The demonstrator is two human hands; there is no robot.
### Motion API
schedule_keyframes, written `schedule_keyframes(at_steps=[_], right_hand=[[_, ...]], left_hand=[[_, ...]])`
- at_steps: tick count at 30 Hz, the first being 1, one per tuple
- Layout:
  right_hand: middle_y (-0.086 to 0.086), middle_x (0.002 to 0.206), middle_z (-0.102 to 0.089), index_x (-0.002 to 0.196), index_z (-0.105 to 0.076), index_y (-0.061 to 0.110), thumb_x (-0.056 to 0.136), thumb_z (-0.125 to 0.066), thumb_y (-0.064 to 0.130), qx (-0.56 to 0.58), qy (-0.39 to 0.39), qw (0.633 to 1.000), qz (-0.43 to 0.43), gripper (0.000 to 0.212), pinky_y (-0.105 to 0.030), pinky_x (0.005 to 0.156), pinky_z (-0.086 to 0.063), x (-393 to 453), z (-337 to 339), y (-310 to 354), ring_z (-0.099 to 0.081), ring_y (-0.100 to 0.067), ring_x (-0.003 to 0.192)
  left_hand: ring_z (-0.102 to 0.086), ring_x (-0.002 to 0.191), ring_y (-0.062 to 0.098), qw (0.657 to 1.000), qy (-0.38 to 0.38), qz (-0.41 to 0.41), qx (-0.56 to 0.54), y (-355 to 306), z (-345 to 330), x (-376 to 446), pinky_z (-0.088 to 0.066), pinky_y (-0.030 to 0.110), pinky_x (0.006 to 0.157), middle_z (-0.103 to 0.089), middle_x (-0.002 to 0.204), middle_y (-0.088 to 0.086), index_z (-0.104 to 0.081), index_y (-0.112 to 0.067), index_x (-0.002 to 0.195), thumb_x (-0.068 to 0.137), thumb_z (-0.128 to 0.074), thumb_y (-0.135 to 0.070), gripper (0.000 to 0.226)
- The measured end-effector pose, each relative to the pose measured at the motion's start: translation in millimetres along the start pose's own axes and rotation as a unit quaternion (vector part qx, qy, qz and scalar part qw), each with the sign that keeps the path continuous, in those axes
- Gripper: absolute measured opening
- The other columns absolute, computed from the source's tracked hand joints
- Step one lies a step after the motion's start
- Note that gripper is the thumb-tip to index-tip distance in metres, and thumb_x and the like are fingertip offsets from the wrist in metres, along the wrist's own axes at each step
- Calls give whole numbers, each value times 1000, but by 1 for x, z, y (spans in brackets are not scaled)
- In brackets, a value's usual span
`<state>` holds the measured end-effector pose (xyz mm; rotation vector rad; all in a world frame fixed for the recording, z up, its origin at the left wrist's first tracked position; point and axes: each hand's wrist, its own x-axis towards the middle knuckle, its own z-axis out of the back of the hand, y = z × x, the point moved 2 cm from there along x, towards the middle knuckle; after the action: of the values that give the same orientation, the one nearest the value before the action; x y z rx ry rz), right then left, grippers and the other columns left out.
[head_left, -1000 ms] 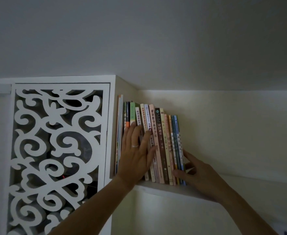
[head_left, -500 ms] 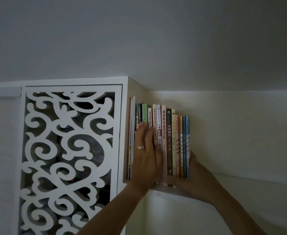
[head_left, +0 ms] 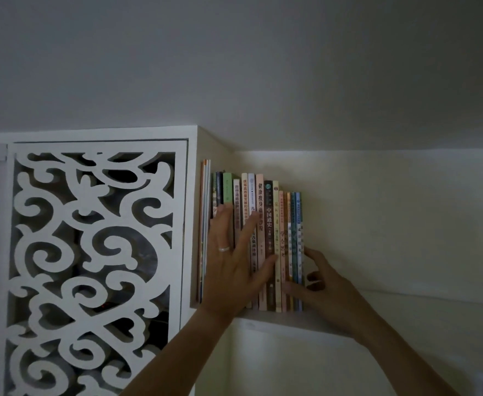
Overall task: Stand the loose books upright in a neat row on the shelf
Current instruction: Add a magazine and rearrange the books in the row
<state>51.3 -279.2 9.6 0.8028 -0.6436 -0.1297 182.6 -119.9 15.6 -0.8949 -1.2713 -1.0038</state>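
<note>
A row of several thin books (head_left: 268, 224) stands upright on a high white shelf (head_left: 314, 324), pressed against the cabinet side at the left. My left hand (head_left: 234, 267), with a ring on one finger, lies flat with spread fingers on the spines of the left and middle books. My right hand (head_left: 320, 287) cups the right end of the row: its thumb is on the lower spines, its fingers touch the outer cover of the last blue book (head_left: 298, 232). The books' bottoms are partly hidden by both hands.
A white cabinet with a carved scroll-pattern door (head_left: 91, 267) stands left of the books. The shelf runs on to the right along a pale wall (head_left: 406, 218). The ceiling (head_left: 263, 67) is close above.
The leaning books were pushed upright and stay so. My left hand's fingers have spread across more spines, and my right hand has shifted to the row's right end.
</note>
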Motion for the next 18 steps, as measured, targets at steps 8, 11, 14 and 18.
schedule_keyframes(at_steps=[8, 11, 14, 18], right_hand=[[13, 120, -70, 141, -41, 65, 81, -60, 78, 19, -36, 999, -3, 64, -17, 83, -51, 0, 8, -13, -66, 2, 102], [18, 105, -74, 139, -52, 55, 87, -68, 60, 6, -68, 998, 11, 55, 0, 68, -44, -5, 10, -7, -66, 11, 89], [25, 89, -69, 132, -60, 46, 91, -73, 42, -13, -94, 995, 41, 42, 5, 67, -40, -10, 11, -1, -62, 20, 81], [16, 87, -72, 111, -70, 33, 95, -70, 22, -17, -183, 980, 72, 19, 2, 65, -41, -17, 15, 3, -62, 18, 77]], left_hand=[[-19, 159, 31, 976, 97, -190, 45, -19, 0, 2, -20, 60, 126, -25, 169, 13, -45, -16, 154, 100, -56, -38, 59], [-20, 158, 30, 978, 104, -172, 61, -18, -4, 0, -21, 59, 125, -27, 168, 13, -46, -17, 154, 96, -63, -34, 63], [-21, 158, 31, 976, 93, -171, 97, -23, -8, 1, -21, 59, 124, -30, 166, 15, -50, -21, 152, 92, -62, -33, 62], [-21, 157, 30, 981, 79, -148, 93, -32, -9, 3, -17, 57, 126, -35, 163, 16, -56, -23, 148, 87, -54, -33, 62]])
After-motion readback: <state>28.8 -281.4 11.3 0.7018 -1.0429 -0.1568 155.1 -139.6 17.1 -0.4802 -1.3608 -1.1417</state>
